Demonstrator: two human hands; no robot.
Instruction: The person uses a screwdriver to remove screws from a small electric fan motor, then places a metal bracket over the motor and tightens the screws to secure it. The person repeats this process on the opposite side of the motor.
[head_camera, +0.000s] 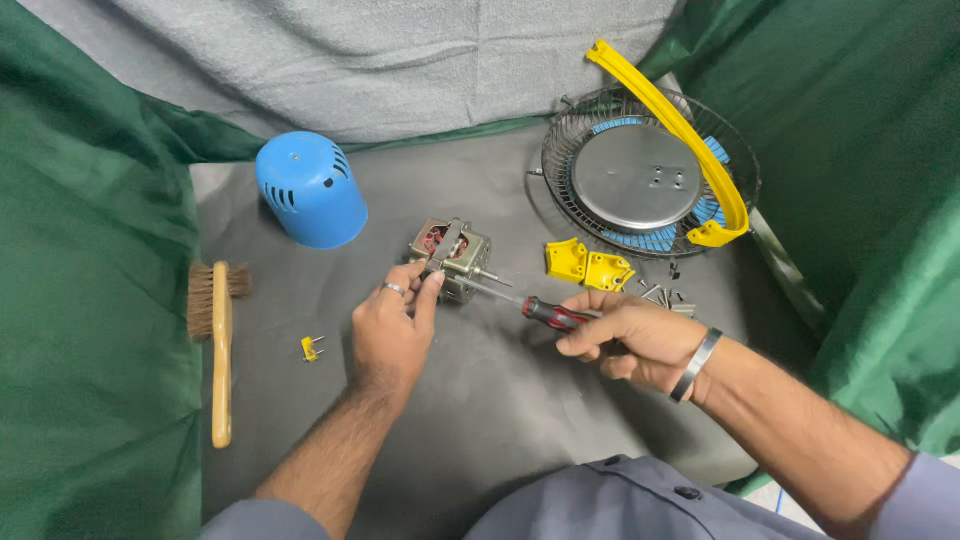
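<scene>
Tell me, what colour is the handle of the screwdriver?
The screwdriver handle is red and black, held in the right hand; the head view shows it.

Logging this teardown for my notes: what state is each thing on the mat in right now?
fan motor: uncovered, steadied by left hand
screwdriver: in right hand, tip at the motor
blue motor cover: off, standing apart
fan guard: lying flat, blue blades inside
yellow bracket pieces: detached, loose
brush: lying unused

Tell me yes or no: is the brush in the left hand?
No, the brush lies apart on the cloth; the left hand grips the motor.
</scene>
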